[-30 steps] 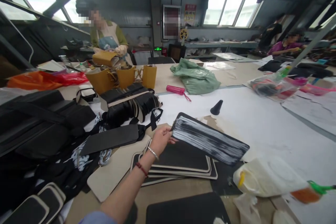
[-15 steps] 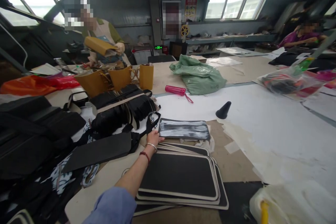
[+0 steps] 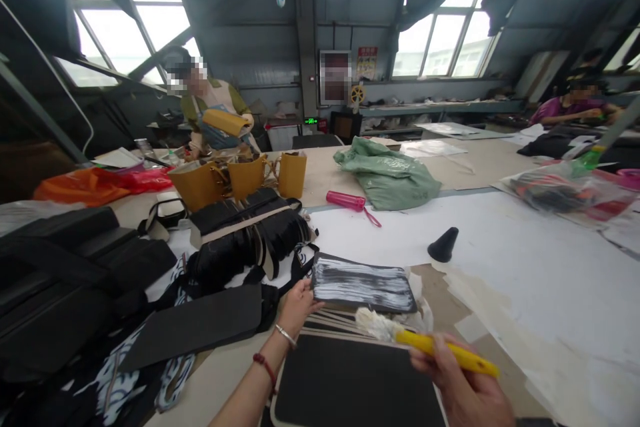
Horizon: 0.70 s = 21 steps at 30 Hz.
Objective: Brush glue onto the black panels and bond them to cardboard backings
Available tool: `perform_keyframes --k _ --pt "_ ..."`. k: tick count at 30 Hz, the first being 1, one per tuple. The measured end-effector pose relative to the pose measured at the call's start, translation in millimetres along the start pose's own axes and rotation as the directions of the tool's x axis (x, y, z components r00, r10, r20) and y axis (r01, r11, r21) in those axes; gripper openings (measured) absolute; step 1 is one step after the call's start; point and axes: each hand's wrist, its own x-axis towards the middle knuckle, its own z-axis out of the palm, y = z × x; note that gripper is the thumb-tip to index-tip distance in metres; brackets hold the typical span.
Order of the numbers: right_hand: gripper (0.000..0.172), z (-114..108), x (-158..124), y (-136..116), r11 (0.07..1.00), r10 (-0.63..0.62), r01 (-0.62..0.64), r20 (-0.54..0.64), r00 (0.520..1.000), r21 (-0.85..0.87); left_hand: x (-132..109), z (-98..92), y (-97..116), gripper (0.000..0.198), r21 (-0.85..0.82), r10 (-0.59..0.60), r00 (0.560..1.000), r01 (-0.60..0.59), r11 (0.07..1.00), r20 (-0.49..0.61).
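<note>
My left hand (image 3: pixel 296 307) pinches the left edge of a black panel (image 3: pixel 364 284) coated with white streaks. In my right hand (image 3: pixel 465 383) is a brush with a yellow handle (image 3: pixel 417 341); its bristles are thick with white paste and point left, just in front of the coated panel. Below both hands lies a fanned stack of black panels with pale borders (image 3: pixel 355 377). Crumpled pale material (image 3: pixel 424 312) shows at the coated panel's right end.
Black straps and bundled parts (image 3: pixel 253 230) lie left, beside a loose dark panel (image 3: pixel 200 323). Farther back are mustard-coloured bags (image 3: pixel 247 175), a pink cylinder (image 3: pixel 346 200), a green plastic bag (image 3: pixel 387 173) and a black cone (image 3: pixel 443 245). A co-worker (image 3: pixel 220 107) stands across the table.
My right hand has come into view from the lower right with the brush. My left hand stays at the coated panel's left edge. The head view has tilted upward.
</note>
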Motion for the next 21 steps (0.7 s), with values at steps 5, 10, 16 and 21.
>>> perform_keyframes --k 5,10,16,21 --pt "0.049 78.8 38.3 -10.8 0.995 0.027 -0.041 0.148 0.989 0.095 -8.1 2.0 14.5 0.045 -0.018 -0.042 0.993 0.044 0.999 0.109" --pt "0.047 108.1 57.0 -4.0 0.99 0.052 -0.08 0.231 0.972 0.117 -6.5 -0.3 16.9 0.047 -0.023 -0.09 0.986 0.094 0.995 0.14" --pt "0.046 120.6 82.6 -5.5 0.991 0.01 -0.034 0.183 0.983 0.127 -1.2 -0.3 15.4 0.051 -0.031 -0.081 0.984 0.087 0.996 0.162" --pt "0.044 119.9 93.7 -12.0 0.991 -0.039 0.019 0.142 0.989 0.135 -0.6 2.6 19.7 0.056 -0.003 -0.071 0.985 0.072 0.997 0.159"
